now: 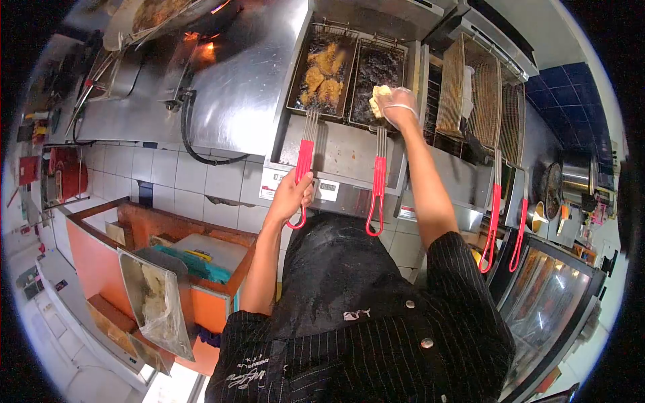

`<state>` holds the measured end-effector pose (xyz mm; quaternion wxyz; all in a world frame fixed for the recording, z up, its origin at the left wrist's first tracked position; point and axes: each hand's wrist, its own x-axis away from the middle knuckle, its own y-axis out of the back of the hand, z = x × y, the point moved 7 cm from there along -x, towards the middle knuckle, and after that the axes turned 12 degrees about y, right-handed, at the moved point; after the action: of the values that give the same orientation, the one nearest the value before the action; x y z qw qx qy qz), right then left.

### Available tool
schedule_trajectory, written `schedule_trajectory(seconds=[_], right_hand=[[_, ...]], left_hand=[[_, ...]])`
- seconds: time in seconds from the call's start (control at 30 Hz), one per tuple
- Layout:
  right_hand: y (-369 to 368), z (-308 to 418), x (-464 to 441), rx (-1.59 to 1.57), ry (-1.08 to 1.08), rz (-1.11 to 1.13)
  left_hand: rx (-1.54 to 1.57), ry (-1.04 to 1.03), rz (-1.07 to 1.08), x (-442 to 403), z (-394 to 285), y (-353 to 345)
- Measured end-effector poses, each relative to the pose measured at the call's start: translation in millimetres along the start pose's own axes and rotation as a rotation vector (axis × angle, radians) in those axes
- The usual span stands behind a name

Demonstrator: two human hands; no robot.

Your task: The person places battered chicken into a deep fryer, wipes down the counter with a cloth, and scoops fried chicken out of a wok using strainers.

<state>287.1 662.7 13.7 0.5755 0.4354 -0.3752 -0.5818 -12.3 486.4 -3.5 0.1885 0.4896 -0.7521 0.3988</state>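
Observation:
My left hand (291, 197) is wrapped round the red handle (304, 158) of the left fryer basket (290, 87). Golden fried chicken pieces (324, 80) sit in the dark, bubbling oil of that basket. In a clear plastic glove, my right hand (399, 107) grips a pale, breaded piece of chicken (378, 102) above the right fryer basket (356, 94). Dark oil shows there, with no chicken visible in it. The right basket's red handle (378, 185) points towards me, untouched.
To the right, more wire baskets (484, 97) with red handles (494, 221) stand raised. A steel counter (248, 74) lies on the left, with a flame (209, 48) behind. Below left is an orange cabinet (222, 309); a glass-fronted case (547, 289) stands at lower right.

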Motion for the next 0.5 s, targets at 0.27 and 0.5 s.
schedule_trajectory(seconds=[0.27,0.5], right_hand=[[-37,0,-15,0.097,-0.204,0.351],[-60,10,-29,0.297,-0.051,0.642]], left_hand=[[-0.037,0.049,-0.054,-5,-21,1],[-0.25,0.064,-0.098,-7,-15,27]])
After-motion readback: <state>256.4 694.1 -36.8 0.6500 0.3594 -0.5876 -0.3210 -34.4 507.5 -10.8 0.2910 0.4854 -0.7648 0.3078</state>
